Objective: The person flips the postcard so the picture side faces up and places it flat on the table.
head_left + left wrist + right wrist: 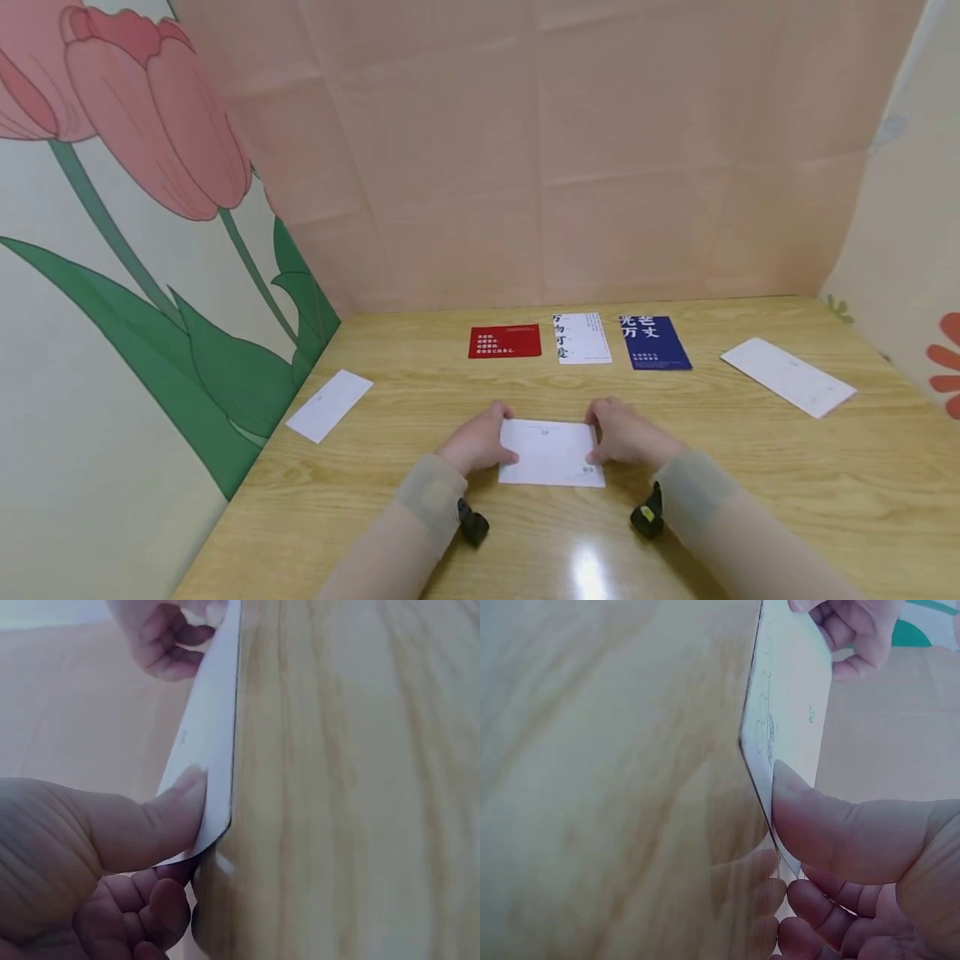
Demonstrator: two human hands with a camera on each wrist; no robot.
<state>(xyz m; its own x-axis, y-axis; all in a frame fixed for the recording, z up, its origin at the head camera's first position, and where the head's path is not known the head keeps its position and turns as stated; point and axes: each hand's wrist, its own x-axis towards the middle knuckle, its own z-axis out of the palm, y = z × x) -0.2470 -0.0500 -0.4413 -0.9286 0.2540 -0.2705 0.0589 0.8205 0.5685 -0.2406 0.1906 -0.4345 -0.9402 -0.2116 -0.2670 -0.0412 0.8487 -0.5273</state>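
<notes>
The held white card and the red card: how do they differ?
Colour: the held card is white with small print; the red card bears white lettering. State: the left hand and right hand pinch the held card by its ends; the red card lies on the table, untouched. Place: the held card is nearer the front; the red card farther back. Both are rectangular.

White card [551,452], red card [505,342], dark blue card [656,345], tan wood-grain table [795,492]
</notes>
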